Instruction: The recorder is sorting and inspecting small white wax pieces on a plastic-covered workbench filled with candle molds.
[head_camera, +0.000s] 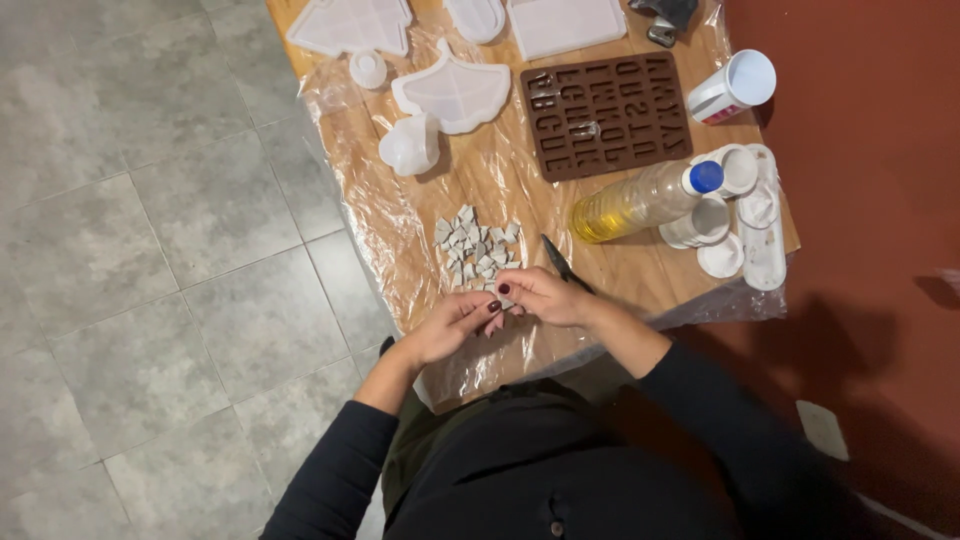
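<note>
Working at the near edge of a small wooden table (640, 275) wrapped in crinkled clear plastic film (380, 215), both hands are brought together just below a heap of small pale grey chips (476, 246), angular and matt, like broken tile or shell. Left hand (450, 325) is curled, fingertips pinched; right hand (545, 295) is closed likewise against it; something small seems held between them, prob. one chip, but the piece itself is hidden by the fingers (cannot be confirmed). Step judged: single chips being picked off or sorted from the heap, which lies touching the fingertips' far side. Next move would call for a fine pinch w/ little force, as the bits look brittle and sharp-edged. A dark slim tool (560, 262), pointed, lies just beside the right hand, untouched. Further back: a brown flexible letter mould (605, 115), soft-looking; white translucent silicone moulds, one fan-shaped (452, 92); a clear plastic bottle (640, 200) lying on its side, yellow liquid inside, blue cap; several white cups and lids (735, 195) at the right edge, smooth and rigid. Floor is grey tile left, red-brown right.
</note>
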